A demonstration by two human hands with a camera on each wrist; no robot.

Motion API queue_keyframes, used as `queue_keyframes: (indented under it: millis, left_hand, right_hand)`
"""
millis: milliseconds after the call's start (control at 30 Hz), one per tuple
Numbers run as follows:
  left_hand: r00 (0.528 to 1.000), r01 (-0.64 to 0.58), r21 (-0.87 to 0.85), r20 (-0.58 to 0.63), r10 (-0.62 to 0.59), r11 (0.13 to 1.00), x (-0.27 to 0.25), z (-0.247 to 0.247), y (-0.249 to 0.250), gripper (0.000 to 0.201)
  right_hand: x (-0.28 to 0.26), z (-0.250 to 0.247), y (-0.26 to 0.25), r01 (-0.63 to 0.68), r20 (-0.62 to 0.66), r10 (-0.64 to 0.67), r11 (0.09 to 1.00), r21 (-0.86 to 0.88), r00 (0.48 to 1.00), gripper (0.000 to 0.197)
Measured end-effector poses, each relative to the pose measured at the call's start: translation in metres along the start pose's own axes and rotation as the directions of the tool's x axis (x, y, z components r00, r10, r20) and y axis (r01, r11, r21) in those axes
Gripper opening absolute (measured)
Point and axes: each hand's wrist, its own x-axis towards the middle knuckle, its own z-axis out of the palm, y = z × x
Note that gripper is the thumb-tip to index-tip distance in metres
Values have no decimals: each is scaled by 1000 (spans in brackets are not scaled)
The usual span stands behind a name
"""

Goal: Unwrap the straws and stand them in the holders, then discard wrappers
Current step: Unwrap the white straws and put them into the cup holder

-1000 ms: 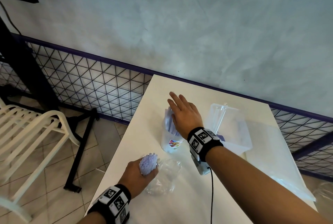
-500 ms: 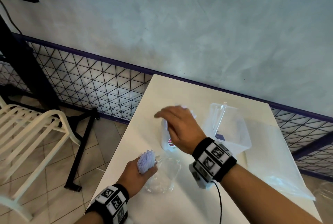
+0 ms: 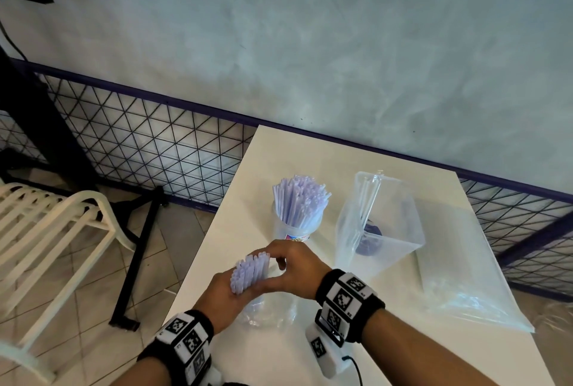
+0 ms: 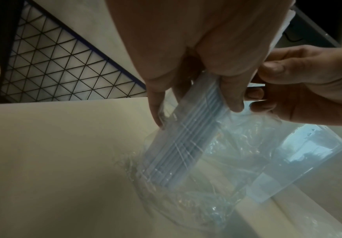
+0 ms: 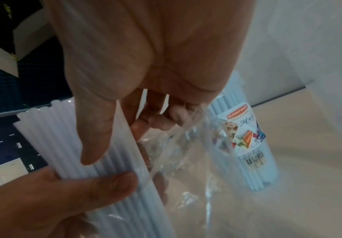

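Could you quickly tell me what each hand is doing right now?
Left hand: grips the straw bundle.
Right hand: pinches the clear wrapper at the bundle.

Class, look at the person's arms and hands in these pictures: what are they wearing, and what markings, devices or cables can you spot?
Both forearms are bare, with no sleeves or gloves. Each wrist carries a black band set with white square tiles printed with black block-pattern codes; the left band matches. A white camera unit, also tagged, hangs under the right wrist, trailing a thin black cable.
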Motion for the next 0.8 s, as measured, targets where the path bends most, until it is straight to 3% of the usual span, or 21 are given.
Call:
queue_keyframes:
  millis: [67,500,667,800]
  left_hand:
    - [1000,-1,21,-8,1,1000,1,1,1,21]
    - [1000,4,-90,4,-3,996,5,2,1,20]
    - [999,-31,-81,-21,30,996,7,-1,-7,51]
    - [999,-16,-104,-34,13,994,6,-1,-7,50]
  right_hand:
    - [2,3,0,-12,-26,13,999,30,1000,32]
    - [-2,13,7,16,-186,7,992,124,983,9]
    - [-2,15,7,49,-213,-29,995,87,977,5]
    - [-4,15,7,40,-229,-25,997,59,973,7]
